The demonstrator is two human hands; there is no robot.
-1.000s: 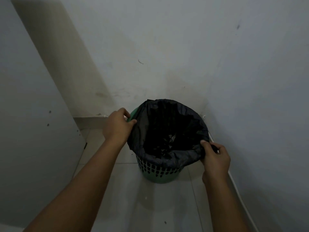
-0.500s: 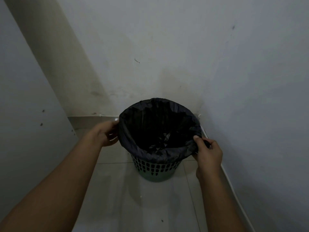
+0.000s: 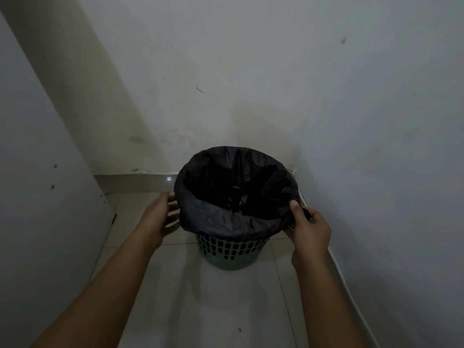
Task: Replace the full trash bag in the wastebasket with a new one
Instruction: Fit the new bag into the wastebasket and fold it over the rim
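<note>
Right now you have one green wastebasket [image 3: 229,249] and one black trash bag [image 3: 226,222], its crinkled edge folded over the rim. Your right hand [image 3: 310,228] pinches the bag's right edge, while your left hand [image 3: 160,217] is released, fingers straight beside the left side. Basket stands on pale floor tiles [image 3: 213,302] in a corner of stained white walls [image 3: 251,71].

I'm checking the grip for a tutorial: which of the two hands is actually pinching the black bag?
The right hand: its thumb and fingers pinch the bag at the bin's right rim. The left hand is open, fingers straight beside the bag's left edge.
</note>
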